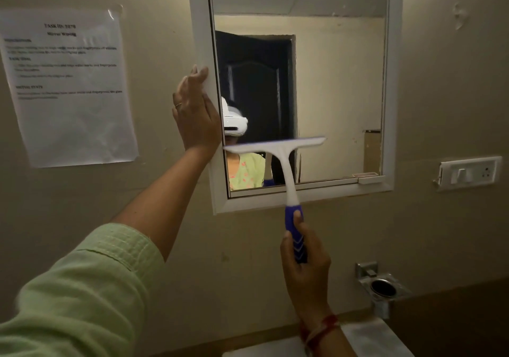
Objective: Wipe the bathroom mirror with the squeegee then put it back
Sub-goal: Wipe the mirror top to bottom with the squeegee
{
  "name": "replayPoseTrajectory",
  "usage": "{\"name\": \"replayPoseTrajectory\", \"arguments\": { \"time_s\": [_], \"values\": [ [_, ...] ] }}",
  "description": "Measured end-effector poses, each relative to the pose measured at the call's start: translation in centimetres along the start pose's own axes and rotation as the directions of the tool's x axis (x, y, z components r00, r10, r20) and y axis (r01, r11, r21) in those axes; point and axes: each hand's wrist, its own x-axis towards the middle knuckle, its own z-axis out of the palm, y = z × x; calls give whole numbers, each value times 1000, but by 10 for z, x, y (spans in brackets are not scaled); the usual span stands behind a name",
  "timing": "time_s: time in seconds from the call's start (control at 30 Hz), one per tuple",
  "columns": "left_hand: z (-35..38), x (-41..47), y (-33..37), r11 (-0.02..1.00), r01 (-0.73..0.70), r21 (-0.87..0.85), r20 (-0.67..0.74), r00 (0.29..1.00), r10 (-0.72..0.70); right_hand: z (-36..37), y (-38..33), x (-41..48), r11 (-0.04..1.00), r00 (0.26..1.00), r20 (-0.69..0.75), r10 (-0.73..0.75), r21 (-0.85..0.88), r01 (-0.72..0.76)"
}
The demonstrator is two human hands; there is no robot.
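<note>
The bathroom mirror [325, 86] hangs on the wall in a white frame [201, 40]. A white squeegee [278, 150] with a blue handle lies against the lower left part of the glass, its blade nearly level and slightly blurred. My right hand [305, 263] grips the blue handle from below, thumb up along it. My left hand [197, 111] presses flat against the left side of the frame, fingers straight.
A printed paper sheet [68, 86] is taped to the wall at the left. A switch and socket plate [469, 172] sits right of the mirror. Below it, a metal holder [381, 288] is fixed to the wall. A pale basin edge [366, 337] shows at the bottom.
</note>
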Motion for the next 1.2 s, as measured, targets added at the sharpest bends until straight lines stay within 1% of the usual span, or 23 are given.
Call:
{"name": "replayPoseTrajectory", "arguments": {
  "time_s": [0.13, 0.37, 0.5, 0.63, 0.73, 0.83, 0.9, 1.0, 1.1, 1.2],
  "values": [
    [0, 0, -1, 1000, 15, -6, -7, 1000, -15, -3, 6, -29, 999, 999, 28, 32, -13, -32],
    [-3, -1, 5, 1000, 20, -17, 2, 1000, -20, -9, -6, 19, 998, 1000, 2, -28, -52, 29],
    [-3, -1, 3, 1000, 13, -8, 8, 1000, -13, -9, 6, -16, 999, 1000, 16, -18, -51, 18],
    [-3, -2, 2, 1000, 22, -2, 3, 1000, -22, -14, 9, -44, 998, 999, 16, 39, -40, -38],
    [-2, -1, 0, 1000, 24, 3, 8, 1000, -24, -12, 1, -22, 999, 999, -11, 33, -24, -33],
    [-1, -1, 0, 999, 38, 8, 14, 999, -38, -7, -10, 5, 998, 998, -42, 46, 38, -44],
    [-1, -1, -1, 999, 31, 24, 12, 999, -32, -7, -12, 7, 997, 997, -43, 59, 57, -56],
    [-1, -2, -2, 999, 36, 18, 14, 999, -36, -10, -2, -17, 1000, 1000, -8, 23, -7, -23],
    [-1, -3, -4, 999, 32, 12, 12, 999, -32, -17, 10, -46, 997, 998, 32, 56, -47, -54],
    [0, -3, -5, 1000, 7, 22, 5, 1000, -7, -22, 15, -54, 996, 996, 50, 75, -58, -72]
  ]
}}
